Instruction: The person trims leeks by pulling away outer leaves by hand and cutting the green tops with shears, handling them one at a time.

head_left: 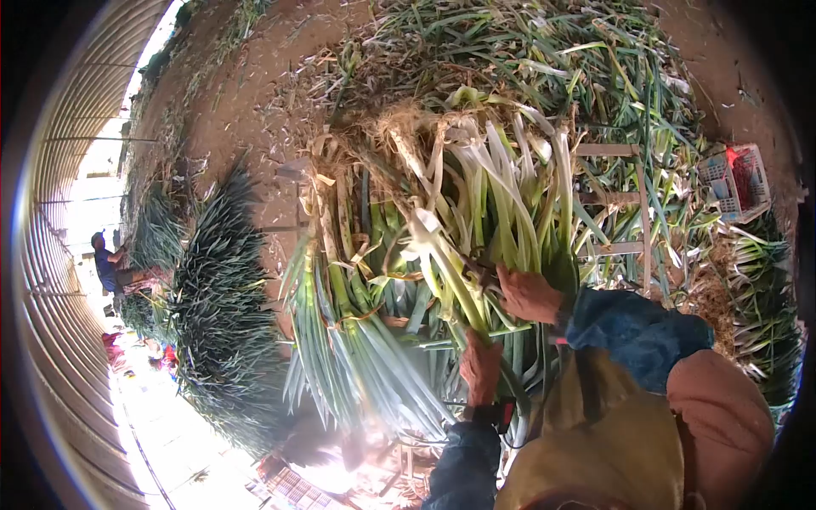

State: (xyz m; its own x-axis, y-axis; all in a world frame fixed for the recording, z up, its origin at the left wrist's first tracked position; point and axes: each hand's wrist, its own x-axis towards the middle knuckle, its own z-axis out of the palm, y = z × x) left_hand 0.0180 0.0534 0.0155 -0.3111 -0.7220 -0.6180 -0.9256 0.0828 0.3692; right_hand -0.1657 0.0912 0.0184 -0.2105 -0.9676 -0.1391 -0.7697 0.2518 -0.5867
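Observation:
My left hand [481, 369] is wrapped around the green shaft of a leek [450, 276], whose pale root end points up and to the left. My right hand [529, 294] is closed beside that same shaft, its fingers against a dark, thin thing that I cannot make out. Under and around both hands lies a pile of leeks [510, 200], with white shafts and roots at the far side. To the left, a bunch of leeks [344, 314] spreads its long leaves towards me.
Leek trimmings [527, 51] cover the ground beyond the pile. A wooden frame [643, 212] stands at the right, near a white crate [738, 183] with something red in it. Stacked leeks [219, 297] lie at the left. Another person [107, 262] is farther off.

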